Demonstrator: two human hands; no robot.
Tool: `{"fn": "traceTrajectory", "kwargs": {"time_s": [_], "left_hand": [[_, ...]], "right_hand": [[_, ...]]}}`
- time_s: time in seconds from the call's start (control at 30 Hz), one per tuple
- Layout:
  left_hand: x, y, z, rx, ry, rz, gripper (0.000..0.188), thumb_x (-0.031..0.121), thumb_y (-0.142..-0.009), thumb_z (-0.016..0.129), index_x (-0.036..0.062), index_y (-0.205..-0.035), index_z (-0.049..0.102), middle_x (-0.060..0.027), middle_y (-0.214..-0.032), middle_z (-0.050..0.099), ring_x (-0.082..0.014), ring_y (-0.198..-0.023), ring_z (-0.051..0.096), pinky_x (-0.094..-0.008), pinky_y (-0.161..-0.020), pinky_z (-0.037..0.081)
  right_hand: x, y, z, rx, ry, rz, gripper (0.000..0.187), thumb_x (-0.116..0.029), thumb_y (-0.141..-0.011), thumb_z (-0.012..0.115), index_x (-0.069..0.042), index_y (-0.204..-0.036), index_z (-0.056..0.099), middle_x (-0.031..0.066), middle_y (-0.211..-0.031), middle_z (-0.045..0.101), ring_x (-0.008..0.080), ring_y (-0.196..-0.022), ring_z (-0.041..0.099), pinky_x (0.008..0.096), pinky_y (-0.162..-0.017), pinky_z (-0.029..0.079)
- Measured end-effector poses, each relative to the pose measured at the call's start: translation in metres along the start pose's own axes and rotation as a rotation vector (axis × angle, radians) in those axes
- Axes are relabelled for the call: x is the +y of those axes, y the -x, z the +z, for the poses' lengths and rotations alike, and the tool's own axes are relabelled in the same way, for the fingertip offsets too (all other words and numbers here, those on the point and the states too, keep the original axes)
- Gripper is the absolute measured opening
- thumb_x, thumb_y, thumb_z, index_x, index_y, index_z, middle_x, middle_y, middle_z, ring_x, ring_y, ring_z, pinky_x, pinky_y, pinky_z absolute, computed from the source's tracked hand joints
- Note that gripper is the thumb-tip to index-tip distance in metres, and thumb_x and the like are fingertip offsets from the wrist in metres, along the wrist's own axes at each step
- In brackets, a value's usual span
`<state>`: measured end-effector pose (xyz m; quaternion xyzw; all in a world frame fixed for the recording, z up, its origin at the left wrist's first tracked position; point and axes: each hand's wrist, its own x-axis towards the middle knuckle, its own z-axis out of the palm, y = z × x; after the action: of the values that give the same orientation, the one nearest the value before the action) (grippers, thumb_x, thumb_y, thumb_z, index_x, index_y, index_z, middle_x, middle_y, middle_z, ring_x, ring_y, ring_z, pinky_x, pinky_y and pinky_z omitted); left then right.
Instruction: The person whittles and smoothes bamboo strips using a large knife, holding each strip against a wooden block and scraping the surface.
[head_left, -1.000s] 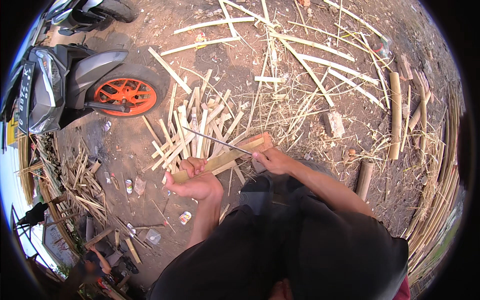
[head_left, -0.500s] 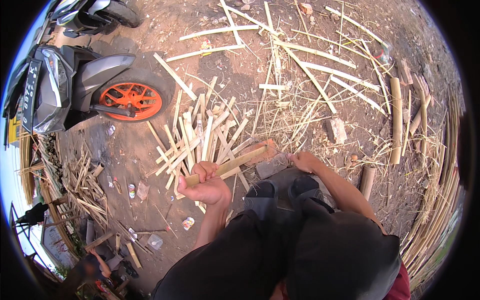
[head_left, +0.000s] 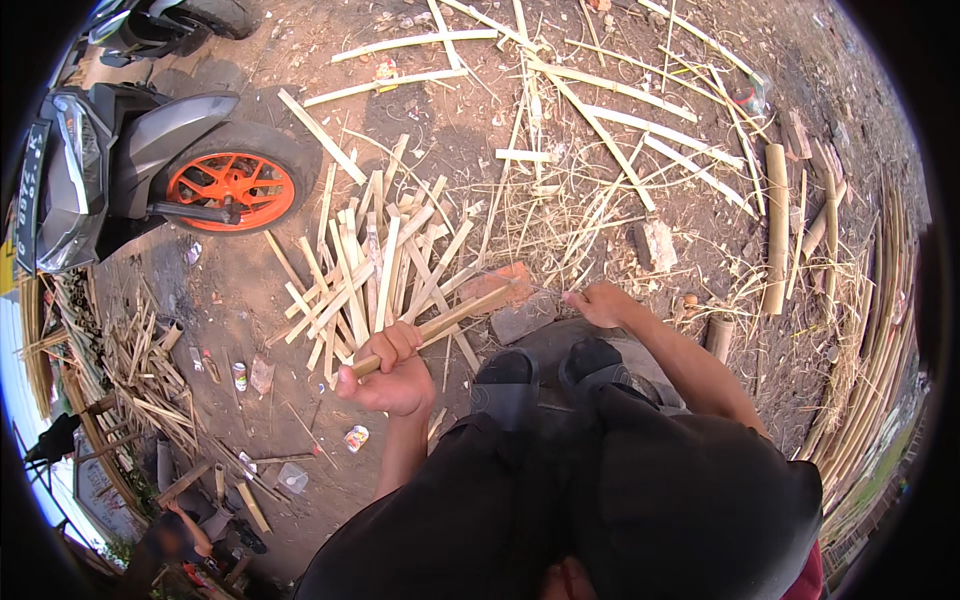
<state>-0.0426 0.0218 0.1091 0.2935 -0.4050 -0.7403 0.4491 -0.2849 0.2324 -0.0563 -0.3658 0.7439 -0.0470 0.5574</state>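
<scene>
A bamboo strip (head_left: pixel 462 317) is gripped in my left hand (head_left: pixel 393 372), the fingers wrapped round its near end. It slants up to the right, its far end over a reddish brick (head_left: pixel 497 284) on the ground. My right hand (head_left: pixel 600 304) is closed just right of that end, beside a grey block (head_left: pixel 524 316). What the right fingers hold is too thin and unclear to name. Behind the strip lies a loose heap of split bamboo pieces (head_left: pixel 385 255). My sandalled feet (head_left: pixel 505 385) are close below the blocks.
A motorbike with an orange wheel (head_left: pixel 232 192) stands at left. Long bamboo strips (head_left: pixel 610 85) and shavings (head_left: pixel 580 215) litter the far ground. Bamboo poles (head_left: pixel 776 230) lie at right. Another pile of bamboo (head_left: pixel 150 370) is at left, with a seated person (head_left: pixel 190 530) at lower left.
The bamboo strip has turned in my left hand and now shows a narrower side. Both hands stay near the blocks; the whole view has shifted slightly.
</scene>
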Motion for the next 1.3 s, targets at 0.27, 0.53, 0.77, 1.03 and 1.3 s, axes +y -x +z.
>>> {"fn": "traceTrajectory", "kwargs": {"time_s": [0.27,0.53,0.77,1.03,1.3], "left_hand": [[-0.003,0.006,0.003,-0.182,-0.045,0.034,0.06,0.065,-0.088,0.036,0.0138,-0.058,0.026,-0.0006,-0.054,0.025,-0.0194,-0.056,0.025,-0.0367,-0.062,0.026],[-0.006,0.012,0.003,-0.13,-0.068,0.065,0.057,0.062,-0.087,0.037,0.0139,-0.057,0.027,-0.001,-0.053,0.026,-0.0204,-0.054,0.027,-0.0378,-0.06,0.028],[-0.008,0.009,0.021,-0.087,-0.096,0.039,0.056,0.059,-0.087,0.036,0.0139,-0.057,0.025,-0.001,-0.052,0.025,-0.0196,-0.054,0.026,-0.0369,-0.059,0.027],[-0.009,0.013,0.013,-0.109,-0.085,0.074,0.054,0.054,-0.087,0.037,0.0121,-0.057,0.023,-0.0023,-0.05,0.027,-0.0189,-0.053,0.024,-0.0373,-0.057,0.024],[-0.003,0.021,0.012,-0.15,-0.115,0.038,0.056,0.059,-0.088,0.036,0.0136,-0.057,0.025,-0.0012,-0.053,0.025,-0.0194,-0.055,0.024,-0.0371,-0.059,0.025]], "right_hand": [[-0.103,0.022,-0.001,0.028,-0.204,-0.472,0.06,-0.051,-0.104,0.038,0.001,-0.1,0.069,0.0274,-0.097,0.067,0.0434,-0.096,0.064,0.0501,-0.09,0.05],[-0.099,0.028,0.011,0.085,-0.109,-0.347,0.064,-0.053,-0.103,0.041,0.002,-0.088,0.069,0.0292,-0.084,0.066,0.0465,-0.084,0.064,0.0527,-0.079,0.049],[-0.069,0.008,0.026,0.139,-0.23,-0.345,0.066,-0.055,-0.101,0.043,0.005,-0.087,0.069,0.0299,-0.079,0.064,0.0457,-0.083,0.065,0.053,-0.079,0.049],[-0.106,0.041,0.007,0.17,-0.141,-0.398,0.065,-0.053,-0.101,0.044,0.006,-0.088,0.068,0.0293,-0.081,0.066,0.0458,-0.088,0.065,0.0529,-0.083,0.05],[0.001,0.007,0.001,0.018,0.07,-0.014,0.075,-0.06,-0.1,0.037,0.005,-0.088,0.072,0.0316,-0.089,0.067,0.0463,-0.092,0.066,0.0515,-0.086,0.051]]}}
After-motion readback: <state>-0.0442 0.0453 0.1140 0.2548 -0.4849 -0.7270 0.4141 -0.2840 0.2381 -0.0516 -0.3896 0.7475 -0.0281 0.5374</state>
